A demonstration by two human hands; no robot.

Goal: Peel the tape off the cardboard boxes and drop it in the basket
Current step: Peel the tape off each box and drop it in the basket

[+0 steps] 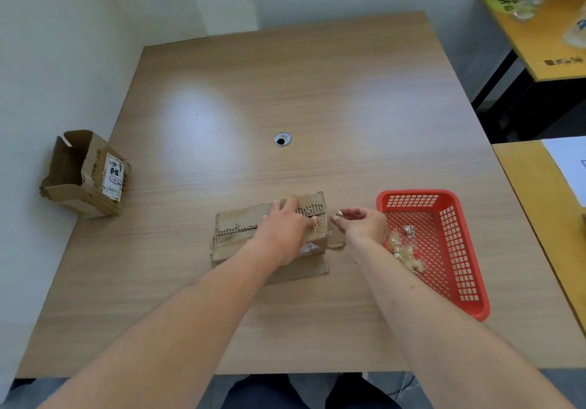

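Note:
A torn, flattened cardboard box [241,234] lies on the wooden table [285,97] in front of me. My left hand [285,231] presses flat on its top, fingers spread toward the far edge. Clear tape [318,226] still clings to the box's right end. My right hand [361,223] hovers just right of the box and pinches a small scrap of tape [338,213] between thumb and fingers. The red plastic basket [456,215] stands right of that hand, with crumpled tape pieces [406,250] lying in it.
A second opened cardboard box [85,173] with a white label sits off the table's left edge by the wall. A round cable hole [282,139] marks the table's middle. Yellow tables [539,192] stand to the right, the far one carrying bottles.

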